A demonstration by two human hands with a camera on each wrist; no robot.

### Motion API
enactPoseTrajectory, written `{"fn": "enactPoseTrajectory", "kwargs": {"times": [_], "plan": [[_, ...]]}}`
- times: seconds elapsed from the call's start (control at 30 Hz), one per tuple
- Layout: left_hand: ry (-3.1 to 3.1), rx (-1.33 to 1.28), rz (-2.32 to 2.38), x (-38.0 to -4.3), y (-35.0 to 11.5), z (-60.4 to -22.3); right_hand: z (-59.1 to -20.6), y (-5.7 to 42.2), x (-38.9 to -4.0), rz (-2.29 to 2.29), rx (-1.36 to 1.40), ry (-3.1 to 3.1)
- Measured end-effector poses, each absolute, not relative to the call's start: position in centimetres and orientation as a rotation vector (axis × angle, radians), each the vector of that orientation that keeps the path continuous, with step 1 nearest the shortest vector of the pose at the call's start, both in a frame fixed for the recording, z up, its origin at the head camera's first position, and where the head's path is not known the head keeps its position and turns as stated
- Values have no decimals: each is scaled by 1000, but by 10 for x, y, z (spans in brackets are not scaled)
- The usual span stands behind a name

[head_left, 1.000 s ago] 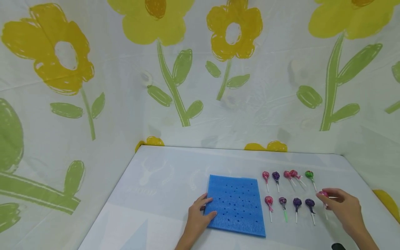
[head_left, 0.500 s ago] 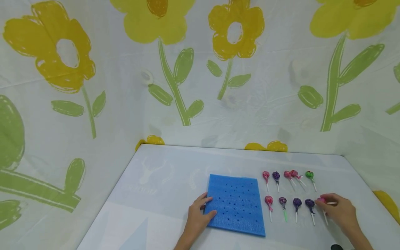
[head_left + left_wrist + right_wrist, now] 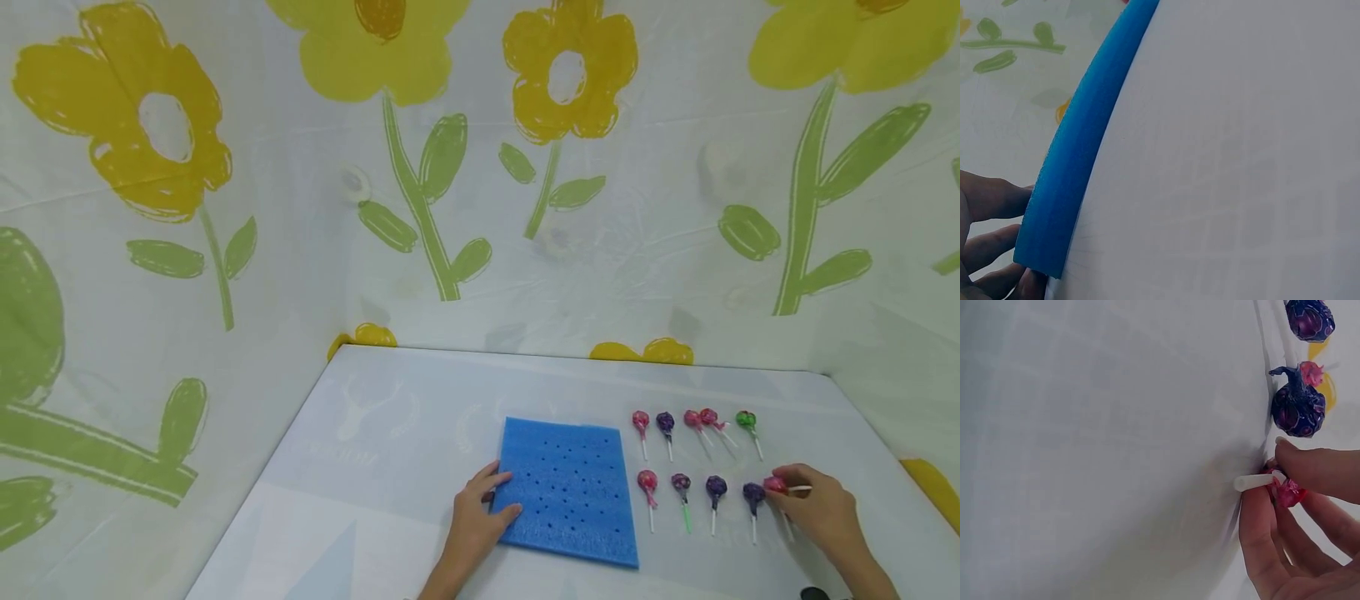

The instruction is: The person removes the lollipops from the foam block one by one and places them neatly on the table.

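The left hand [image 3: 474,510] rests at the left edge of a blue foam board [image 3: 570,450] dotted with small holes. Its thumb and index finger lie on top, and the left wrist view shows other fingers [image 3: 1000,281] against the board's side. The right hand [image 3: 821,508] pinches a pink-wrapped lollipop [image 3: 775,484] between thumb and fingers. In the right wrist view its white stick [image 3: 1254,482] points away from the fingers. Another white stick shows below this hand in the head view. A dark purple lollipop [image 3: 753,493] lies close beside the fingertips.
More lollipops lie in two rows right of the board, including a pink one [image 3: 647,481], a purple one with green stick [image 3: 681,483] and a green one [image 3: 746,419]. A dark round object [image 3: 813,593] shows at the bottom edge. Flowered curtain [image 3: 555,183] surrounds the white table.
The right hand has moved left with the pink lollipop, whose stick has swung toward horizontal. The nearest purple lollipop has shifted slightly right. The left hand has stayed on the board.
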State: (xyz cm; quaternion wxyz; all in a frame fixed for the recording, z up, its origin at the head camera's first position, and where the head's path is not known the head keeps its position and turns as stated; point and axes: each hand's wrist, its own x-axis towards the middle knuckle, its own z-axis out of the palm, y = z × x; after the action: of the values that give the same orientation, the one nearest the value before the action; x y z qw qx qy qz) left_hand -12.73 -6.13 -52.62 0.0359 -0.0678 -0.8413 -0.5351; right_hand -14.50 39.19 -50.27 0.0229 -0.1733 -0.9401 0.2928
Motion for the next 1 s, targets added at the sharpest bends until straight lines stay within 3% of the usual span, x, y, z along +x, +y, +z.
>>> {"fn": "enactPoseTrajectory", "kwargs": {"times": [1.0], "plan": [[-2597, -307, -1634, -128, -71, -525, -481, 391, -137, 761, -328, -3066]]}}
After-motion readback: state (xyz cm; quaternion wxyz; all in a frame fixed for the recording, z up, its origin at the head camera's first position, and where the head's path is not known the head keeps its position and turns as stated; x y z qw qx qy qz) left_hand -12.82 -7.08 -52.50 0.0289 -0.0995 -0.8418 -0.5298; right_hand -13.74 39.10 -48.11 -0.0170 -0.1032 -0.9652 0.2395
